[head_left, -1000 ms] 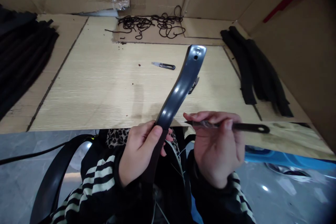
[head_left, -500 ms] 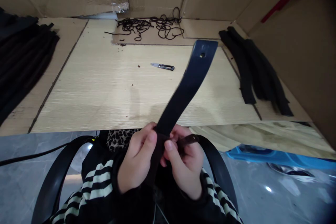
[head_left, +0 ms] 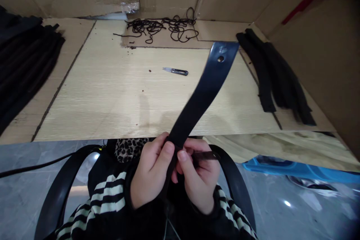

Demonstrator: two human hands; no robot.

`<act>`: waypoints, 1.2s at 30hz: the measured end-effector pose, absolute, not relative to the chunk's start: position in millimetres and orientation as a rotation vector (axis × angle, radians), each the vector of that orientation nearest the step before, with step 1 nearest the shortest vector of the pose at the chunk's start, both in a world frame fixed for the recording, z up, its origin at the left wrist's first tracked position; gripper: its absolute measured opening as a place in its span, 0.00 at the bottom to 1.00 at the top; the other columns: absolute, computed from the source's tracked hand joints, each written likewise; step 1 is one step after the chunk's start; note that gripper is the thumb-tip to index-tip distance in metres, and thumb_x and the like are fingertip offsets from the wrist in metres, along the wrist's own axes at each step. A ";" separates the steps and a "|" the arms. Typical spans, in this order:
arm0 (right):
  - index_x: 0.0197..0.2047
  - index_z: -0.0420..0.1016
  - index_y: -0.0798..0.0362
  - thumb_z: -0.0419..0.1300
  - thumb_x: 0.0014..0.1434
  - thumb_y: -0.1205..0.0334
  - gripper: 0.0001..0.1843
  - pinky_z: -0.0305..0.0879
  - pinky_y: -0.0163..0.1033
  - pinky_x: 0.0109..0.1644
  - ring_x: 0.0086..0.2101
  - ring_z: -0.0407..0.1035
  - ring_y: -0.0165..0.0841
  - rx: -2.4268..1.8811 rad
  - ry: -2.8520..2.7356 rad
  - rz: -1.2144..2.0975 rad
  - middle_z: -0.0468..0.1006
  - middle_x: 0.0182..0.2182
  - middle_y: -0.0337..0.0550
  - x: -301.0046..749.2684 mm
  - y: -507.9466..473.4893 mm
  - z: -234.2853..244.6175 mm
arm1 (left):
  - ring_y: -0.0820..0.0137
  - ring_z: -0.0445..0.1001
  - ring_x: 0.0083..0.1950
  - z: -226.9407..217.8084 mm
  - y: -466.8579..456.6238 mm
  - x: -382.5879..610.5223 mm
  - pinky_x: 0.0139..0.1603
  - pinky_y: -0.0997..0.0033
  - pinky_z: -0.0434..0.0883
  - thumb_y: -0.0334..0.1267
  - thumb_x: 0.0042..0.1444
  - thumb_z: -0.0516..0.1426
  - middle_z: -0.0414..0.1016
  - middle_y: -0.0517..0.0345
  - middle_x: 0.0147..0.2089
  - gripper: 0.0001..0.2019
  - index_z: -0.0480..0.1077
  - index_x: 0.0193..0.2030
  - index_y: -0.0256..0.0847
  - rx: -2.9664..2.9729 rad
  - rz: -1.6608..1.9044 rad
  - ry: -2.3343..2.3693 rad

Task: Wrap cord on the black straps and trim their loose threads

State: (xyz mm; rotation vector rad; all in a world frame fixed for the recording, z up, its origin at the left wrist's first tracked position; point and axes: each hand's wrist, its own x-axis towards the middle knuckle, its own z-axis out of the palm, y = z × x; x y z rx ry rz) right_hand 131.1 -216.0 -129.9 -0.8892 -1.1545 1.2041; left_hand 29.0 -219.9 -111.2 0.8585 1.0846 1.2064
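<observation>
A long black strap (head_left: 203,93) with a hole near its far end rises from my hands and slants up to the right over the wooden table (head_left: 112,93). My left hand (head_left: 152,172) is closed around its lower part. My right hand (head_left: 198,178) is closed against the strap from the right, thumb pressed on it, and also holds a thin dark tool (head_left: 206,155) that sticks out to the right. Both hands sit close together just in front of the table's near edge.
Small thread snips (head_left: 176,71) lie mid-table. A tangle of black cord (head_left: 160,28) lies at the back. Black strips are stacked at the far left (head_left: 22,63) and at the right (head_left: 275,71). Cardboard walls surround the table. A black curved band (head_left: 56,191) loops around my lap.
My right hand, which was apart holding the thin tool out to the right, has come in against the strap beside my left hand. The strap's far end has swung to the right.
</observation>
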 end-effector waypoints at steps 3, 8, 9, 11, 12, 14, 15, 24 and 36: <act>0.42 0.72 0.48 0.59 0.61 0.68 0.07 0.57 0.24 0.14 0.12 0.63 0.21 -0.899 -1.135 1.213 0.64 0.19 0.28 130.0 -216.3 -128.3 | 0.78 0.66 0.18 -110.2 -221.6 31.7 0.19 0.81 0.65 0.54 0.61 0.53 0.70 0.62 0.21 0.20 0.73 0.38 0.37 0.843 1.191 1.196; 0.42 0.73 0.50 0.58 0.62 0.65 0.04 0.55 0.26 0.13 0.12 0.58 0.21 -0.926 -1.114 1.205 0.63 0.18 0.28 131.2 -218.3 -130.1 | 0.75 0.67 0.18 -109.7 -224.6 33.5 0.20 0.76 0.67 0.65 0.55 0.50 0.70 0.60 0.23 0.31 0.71 0.45 0.35 0.709 1.216 1.156; 0.43 0.73 0.50 0.57 0.64 0.63 0.06 0.54 0.26 0.13 0.12 0.57 0.21 -0.917 -1.112 1.213 0.62 0.18 0.29 132.9 -217.0 -130.5 | 0.76 0.66 0.18 -109.3 -224.5 32.9 0.20 0.77 0.66 0.62 0.57 0.51 0.70 0.61 0.22 0.28 0.72 0.43 0.35 0.755 1.194 1.110; 0.43 0.76 0.50 0.52 0.67 0.59 0.11 0.57 0.28 0.16 0.15 0.58 0.23 -0.901 -1.105 1.156 0.63 0.19 0.32 137.9 -210.7 -129.3 | 0.78 0.67 0.19 -108.7 -223.6 31.2 0.21 0.80 0.65 0.53 0.61 0.52 0.70 0.61 0.22 0.20 0.73 0.40 0.36 0.844 1.148 1.051; 0.42 0.78 0.50 0.51 0.67 0.56 0.15 0.61 0.31 0.20 0.19 0.62 0.25 -0.895 -1.100 1.071 0.65 0.20 0.35 140.9 -205.7 -126.9 | 0.79 0.67 0.20 -108.7 -223.1 30.4 0.21 0.81 0.64 0.50 0.63 0.52 0.71 0.61 0.23 0.17 0.72 0.40 0.37 0.869 1.132 1.034; 0.36 0.81 0.50 0.51 0.66 0.51 0.20 0.66 0.36 0.32 0.29 0.67 0.30 -0.898 -1.065 0.821 0.70 0.26 0.40 146.7 -193.7 -118.2 | 0.80 0.67 0.20 -109.6 -222.5 29.5 0.22 0.82 0.63 0.50 0.63 0.52 0.73 0.61 0.25 0.17 0.72 0.41 0.38 0.881 1.126 0.997; 0.33 0.82 0.51 0.51 0.65 0.49 0.22 0.66 0.38 0.36 0.32 0.67 0.31 -0.895 -1.028 0.702 0.71 0.28 0.42 149.0 -187.9 -112.0 | 0.80 0.67 0.20 -110.4 -222.4 29.6 0.22 0.81 0.63 0.53 0.62 0.52 0.74 0.60 0.26 0.18 0.72 0.42 0.38 0.883 1.130 0.958; 0.32 0.77 0.50 0.61 0.62 0.58 0.08 0.57 0.35 0.19 0.18 0.62 0.25 -0.926 -1.084 0.599 0.72 0.25 0.37 159.3 -179.4 -78.5 | 0.77 0.65 0.21 -107.3 -226.3 38.6 0.22 0.78 0.60 0.60 0.62 0.40 0.73 0.57 0.24 0.31 0.72 0.46 0.37 0.804 1.150 0.888; 0.37 0.72 0.50 0.61 0.61 0.62 0.02 0.58 0.31 0.17 0.19 0.64 0.24 -0.843 -1.204 0.835 0.70 0.25 0.34 164.1 -167.3 -81.2 | 0.78 0.64 0.22 -105.9 -225.6 36.9 0.23 0.79 0.62 0.50 0.65 0.46 0.67 0.62 0.22 0.18 0.69 0.40 0.38 0.811 1.077 0.925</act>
